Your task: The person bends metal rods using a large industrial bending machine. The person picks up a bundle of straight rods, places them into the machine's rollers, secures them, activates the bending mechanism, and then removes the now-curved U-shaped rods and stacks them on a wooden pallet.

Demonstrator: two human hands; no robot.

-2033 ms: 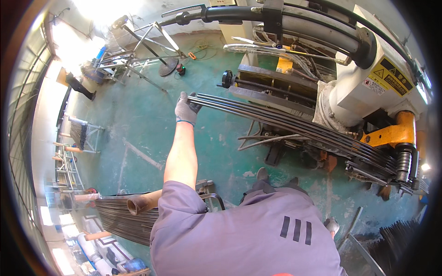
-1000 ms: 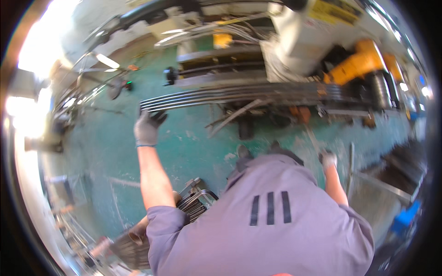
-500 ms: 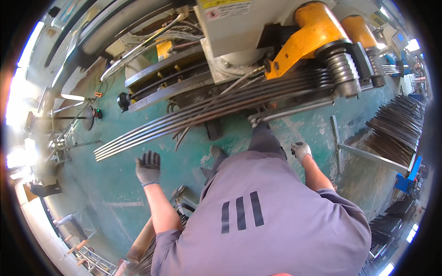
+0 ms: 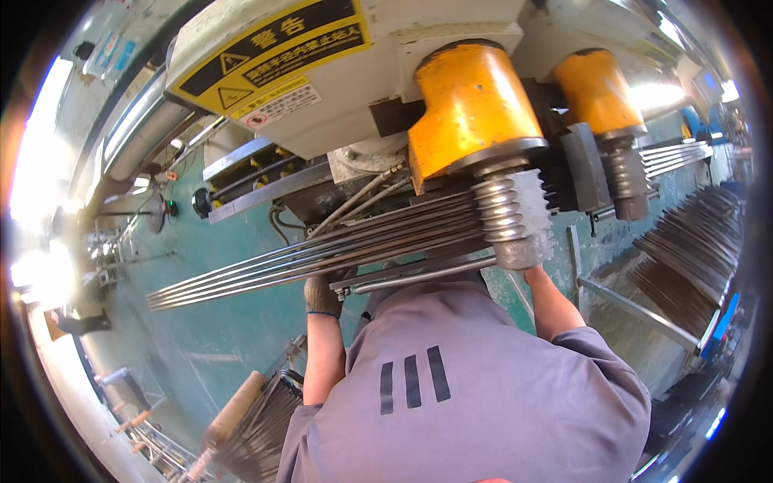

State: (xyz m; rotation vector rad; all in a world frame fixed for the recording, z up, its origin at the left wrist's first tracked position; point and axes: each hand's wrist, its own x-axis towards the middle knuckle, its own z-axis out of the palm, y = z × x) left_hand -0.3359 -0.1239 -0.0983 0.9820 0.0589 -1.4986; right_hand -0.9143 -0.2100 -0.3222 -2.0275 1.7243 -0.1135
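Observation:
Several long, thin metal rods point(image 4: 241, 270) run side by side out of the machine toward the left. My left hand point(image 4: 322, 295), in a grey work glove, is up against the underside of these rods near a slim bar with a bolted end point(image 4: 403, 279). Its fingers are hidden behind the metal, so I cannot see whether they grip. On the other side, my right forearm point(image 4: 552, 299) reaches up behind a grooved metal roller point(image 4: 509, 211). That roller covers my right hand, and its fingers do not show.
Orange roller housings point(image 4: 475, 101) stick out from the pale machine body point(image 4: 322, 80) close above my arms. A large stack of dark rods point(image 4: 692, 258) rests on a metal frame to the right. Another rod bundle point(image 4: 262, 431) lies at lower left, beside a brown roll point(image 4: 233, 410).
I have moved closer to the machine. My left hand, open and away from the rods before, has come right and up to them. My right hand has gone behind the grooved roller.

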